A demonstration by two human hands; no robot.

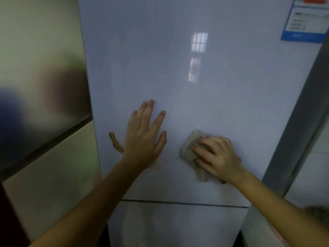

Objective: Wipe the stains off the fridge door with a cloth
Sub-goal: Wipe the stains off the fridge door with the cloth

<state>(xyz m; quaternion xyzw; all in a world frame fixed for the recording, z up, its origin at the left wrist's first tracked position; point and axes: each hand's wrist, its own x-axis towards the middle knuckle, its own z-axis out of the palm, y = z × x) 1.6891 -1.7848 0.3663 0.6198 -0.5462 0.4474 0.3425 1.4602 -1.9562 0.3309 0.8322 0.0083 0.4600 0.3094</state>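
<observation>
While both forearms reach in from the lower edge of the view, they cross a dark seam (pixel 178 203) that closes off the door (pixel 142 68) at the bottom. The hands lie above that seam, apart, with a bare strip of panel between them.

Left hand (pixel 146 138): fingers straight and spread, palm flat on the door, holding nothing. Judged to be bracing.

Right hand (pixel 218 157): fingers curled over a crumpled grey cloth (pixel 189 148), pressing it to the panel. A tail of cloth hangs below the hand.

A brown curved stain (pixel 115 142) sits just left of the left wrist, which hides its lower end. The cloth is well apart from it, with the left hand between. A faint mark below the left palm is too blurred to confirm.

Further up, the panel is glossy and shows a window reflection (pixel 199 41). A blue label (pixel 306 20) sits at the top right corner, and a cabinet (pixel 44 68) stands to the left.

Risks noted:
- The stain's hidden end may be missed unless the left hand moves off.
- The wrist may drag through the stain and spread it.
- A bunched cloth gives little contact, so it is likely to leave streaks, which this gloss would show.
- Wiping high could catch the label's edge
</observation>
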